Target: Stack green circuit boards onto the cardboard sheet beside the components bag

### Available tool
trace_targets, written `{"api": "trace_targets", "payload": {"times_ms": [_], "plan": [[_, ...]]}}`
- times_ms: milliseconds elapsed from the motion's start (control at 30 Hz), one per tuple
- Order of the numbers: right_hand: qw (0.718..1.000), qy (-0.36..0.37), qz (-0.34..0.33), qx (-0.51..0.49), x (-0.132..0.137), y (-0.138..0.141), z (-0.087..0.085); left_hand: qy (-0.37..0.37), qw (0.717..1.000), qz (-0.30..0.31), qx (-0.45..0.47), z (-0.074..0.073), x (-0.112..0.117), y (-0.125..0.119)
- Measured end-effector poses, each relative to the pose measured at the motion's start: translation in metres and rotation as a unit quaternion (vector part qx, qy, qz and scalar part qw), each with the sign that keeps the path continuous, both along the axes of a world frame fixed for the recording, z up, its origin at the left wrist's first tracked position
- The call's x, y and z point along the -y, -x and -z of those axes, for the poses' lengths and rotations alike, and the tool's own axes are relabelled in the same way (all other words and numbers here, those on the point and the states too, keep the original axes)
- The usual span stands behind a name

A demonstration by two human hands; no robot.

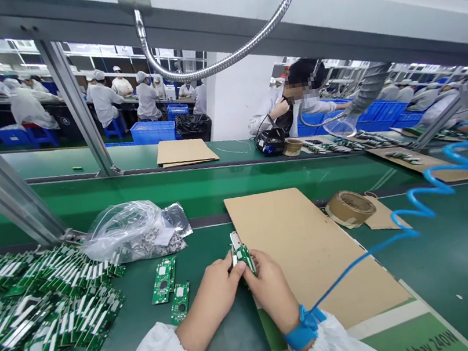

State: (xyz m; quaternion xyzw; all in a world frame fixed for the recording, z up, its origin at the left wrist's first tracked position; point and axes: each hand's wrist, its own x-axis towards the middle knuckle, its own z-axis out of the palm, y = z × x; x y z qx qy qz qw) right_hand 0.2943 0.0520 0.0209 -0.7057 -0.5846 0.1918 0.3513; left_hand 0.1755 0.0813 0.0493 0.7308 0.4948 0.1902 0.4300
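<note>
Between my two hands is a small green circuit board (pixel 241 255) with white parts on it, held up over the left edge of a cardboard sheet (pixel 296 236). My left hand (pixel 219 283) grips the board's left side with thumb and fingers. On its other side, my right hand (pixel 270 281) pinches the same board; a blue wrist strap (pixel 303 329) circles that wrist. Two loose circuit boards, one upper (pixel 163 280) and one lower (pixel 180 302), lie on the green table left of my hands. The undersides of my fingers are hidden.
Piles of circuit boards (pixel 53 320) cover the table's left side. A clear plastic bag (pixel 137 231) of small parts lies behind. A tape roll (pixel 350 208) sits right of the cardboard. A coiled blue cord (pixel 431 175) stretches from my wrist strap. Across the line, a person (pixel 288 100) is at a bench.
</note>
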Motion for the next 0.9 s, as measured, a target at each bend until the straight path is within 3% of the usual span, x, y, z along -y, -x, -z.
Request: {"api": "trace_targets", "payload": {"times_ms": [200,467,667,767,900], "plan": [[0.999,0.010,-0.016,0.044,0.004,0.007,0.002,-0.011,0.998,0.010,-0.055,-0.004,0.003,-0.004],[0.994,0.055,-0.014,0.096,0.007,0.013,-0.008,0.035,0.994,0.006,-0.107,-0.005,-0.004,0.000],[0.984,0.100,-0.016,0.148,0.007,0.024,-0.017,-0.002,0.980,0.015,-0.197,-0.031,-0.012,0.031],[0.978,0.120,-0.007,0.173,0.008,0.029,-0.021,-0.021,0.972,0.032,-0.232,-0.040,-0.004,0.048],[0.972,0.131,-0.018,0.195,0.009,0.029,-0.022,-0.027,0.952,0.037,-0.303,-0.033,0.020,0.047]]}}
